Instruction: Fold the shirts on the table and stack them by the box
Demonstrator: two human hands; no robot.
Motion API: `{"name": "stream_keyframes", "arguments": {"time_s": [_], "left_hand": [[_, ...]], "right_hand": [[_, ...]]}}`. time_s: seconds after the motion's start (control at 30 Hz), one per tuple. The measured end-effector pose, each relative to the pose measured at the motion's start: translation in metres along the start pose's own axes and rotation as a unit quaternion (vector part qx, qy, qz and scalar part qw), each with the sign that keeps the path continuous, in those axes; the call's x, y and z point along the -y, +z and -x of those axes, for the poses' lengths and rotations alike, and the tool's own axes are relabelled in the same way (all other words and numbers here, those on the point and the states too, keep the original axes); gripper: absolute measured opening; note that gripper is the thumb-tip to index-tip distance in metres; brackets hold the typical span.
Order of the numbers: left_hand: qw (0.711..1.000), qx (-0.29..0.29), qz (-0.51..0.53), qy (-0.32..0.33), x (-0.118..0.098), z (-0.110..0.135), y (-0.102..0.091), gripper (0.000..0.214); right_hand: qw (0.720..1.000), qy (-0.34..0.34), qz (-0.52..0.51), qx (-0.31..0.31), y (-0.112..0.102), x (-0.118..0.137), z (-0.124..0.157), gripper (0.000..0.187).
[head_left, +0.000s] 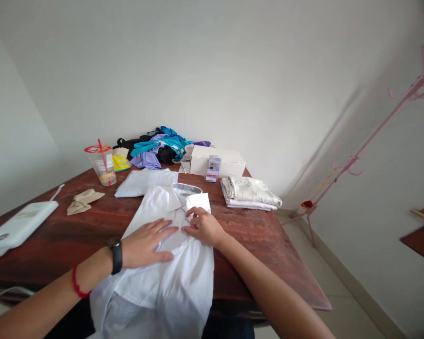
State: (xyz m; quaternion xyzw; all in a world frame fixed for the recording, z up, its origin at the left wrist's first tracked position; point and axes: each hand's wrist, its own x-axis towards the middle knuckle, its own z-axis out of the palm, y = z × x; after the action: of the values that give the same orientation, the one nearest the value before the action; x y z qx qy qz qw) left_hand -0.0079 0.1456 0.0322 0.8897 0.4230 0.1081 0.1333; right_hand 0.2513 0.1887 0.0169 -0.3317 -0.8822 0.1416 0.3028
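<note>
A white collared shirt (169, 278) lies on the dark wooden table (254, 230), its lower part hanging over the near edge. My left hand (146, 242) rests flat on the shirt's front, fingers stretched out. It has a black wristband and a red cord at the wrist. My right hand (203, 227) sits just right of it, fingers curled and pinching the shirt's fabric near the placket below the collar (186, 189).
A folded pale garment stack (249, 192) lies at right, a white box (217, 161) behind it. A heap of coloured clothes (159, 147) fills the far corner. A plastic cup with a red straw (102, 165), a beige cloth (82, 200) and a white device (19, 226) stand left. A pink coat rack (367, 141) stands at right.
</note>
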Motion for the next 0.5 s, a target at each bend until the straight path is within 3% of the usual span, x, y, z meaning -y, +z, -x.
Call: {"name": "stream_keyframes", "arguments": {"time_s": [0.07, 0.2, 0.3, 0.4, 0.5], "left_hand": [[1.0, 0.003, -0.021, 0.004, -0.008, 0.021, 0.007, 0.068], [0.996, -0.06, -0.059, -0.002, -0.005, 0.043, 0.009, 0.019], [0.99, -0.093, -0.103, -0.014, 0.004, 0.052, -0.003, 0.016], [0.985, -0.092, -0.141, -0.048, 0.015, 0.063, -0.021, 0.012], [0.98, -0.078, -0.14, -0.117, 0.024, 0.075, -0.034, 0.03]], "right_hand": [[1.0, -0.008, -0.002, 0.0, -0.004, 0.001, -0.002, 0.04], [0.998, -0.022, -0.039, 0.044, -0.019, -0.001, -0.003, 0.044], [0.995, 0.033, -0.028, 0.089, -0.035, -0.008, 0.003, 0.049], [0.992, 0.077, 0.03, 0.097, -0.056, -0.019, 0.02, 0.055], [0.982, 0.107, 0.114, 0.102, -0.078, -0.028, 0.045, 0.054]]}}
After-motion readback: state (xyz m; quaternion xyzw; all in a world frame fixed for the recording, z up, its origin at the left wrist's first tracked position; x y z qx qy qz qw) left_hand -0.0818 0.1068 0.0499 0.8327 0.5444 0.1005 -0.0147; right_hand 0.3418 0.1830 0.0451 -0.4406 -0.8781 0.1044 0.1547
